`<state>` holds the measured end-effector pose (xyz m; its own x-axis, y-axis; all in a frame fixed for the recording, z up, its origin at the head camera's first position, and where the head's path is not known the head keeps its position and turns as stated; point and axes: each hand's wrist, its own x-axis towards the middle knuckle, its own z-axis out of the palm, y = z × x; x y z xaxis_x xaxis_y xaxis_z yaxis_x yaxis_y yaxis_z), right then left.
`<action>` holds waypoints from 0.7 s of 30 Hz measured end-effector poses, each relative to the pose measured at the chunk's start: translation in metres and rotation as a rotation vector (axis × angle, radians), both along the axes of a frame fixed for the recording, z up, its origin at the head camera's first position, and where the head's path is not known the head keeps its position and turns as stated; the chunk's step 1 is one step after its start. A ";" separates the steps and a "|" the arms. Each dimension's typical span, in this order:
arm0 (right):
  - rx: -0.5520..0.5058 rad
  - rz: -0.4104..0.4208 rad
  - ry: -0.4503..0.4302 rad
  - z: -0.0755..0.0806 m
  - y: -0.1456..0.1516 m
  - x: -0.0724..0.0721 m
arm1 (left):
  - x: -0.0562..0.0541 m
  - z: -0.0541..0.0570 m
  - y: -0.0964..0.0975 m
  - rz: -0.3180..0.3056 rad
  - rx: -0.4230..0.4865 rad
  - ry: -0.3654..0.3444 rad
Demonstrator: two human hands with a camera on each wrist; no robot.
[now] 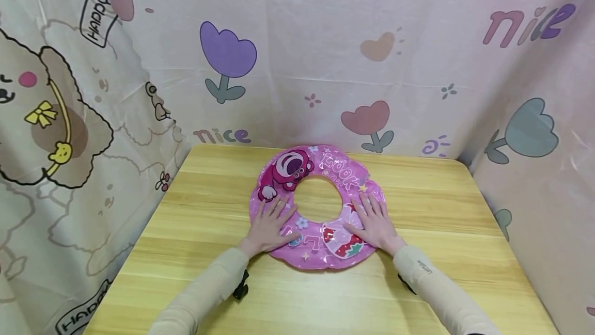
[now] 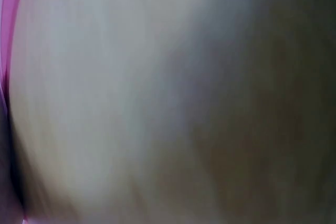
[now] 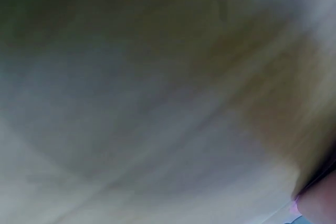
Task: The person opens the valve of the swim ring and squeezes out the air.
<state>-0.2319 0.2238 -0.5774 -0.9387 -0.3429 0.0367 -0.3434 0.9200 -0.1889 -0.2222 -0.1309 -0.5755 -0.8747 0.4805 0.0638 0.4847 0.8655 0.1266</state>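
A pink inflatable swim ring [image 1: 304, 257] lies on the wooden table, printed with a bear, lettering and a strawberry. It looks partly flat, with wavy edges. My left hand [image 1: 271, 226] rests on its left side, fingers spread and straight. On the right side lies my right hand [image 1: 374, 223], its fingers also spread over the ring beside the strawberry print. In the left wrist view only a strip of the pink ring [image 2: 8, 19] shows at the left edge; the rest is blurred. The right wrist view is blurred too, with a bit of hand [image 3: 320, 203] at the lower right corner.
The light wooden table [image 1: 200, 195] extends around the ring on all sides. Behind it hangs a curtain [image 1: 297, 66] printed with flowers and words, and more patterned cloth [image 1: 130, 170] closes in the left and right sides. A black strap [image 1: 240, 288] hangs under the left wrist.
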 end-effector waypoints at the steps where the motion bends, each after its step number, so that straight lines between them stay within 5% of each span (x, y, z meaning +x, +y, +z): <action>1: 0.004 -0.003 -0.005 0.001 -0.001 0.000 | 0.000 0.001 0.000 -0.002 0.002 0.007; 21: 0.010 -0.008 -0.007 -0.002 0.001 0.000 | -0.003 -0.001 0.000 0.000 -0.024 -0.026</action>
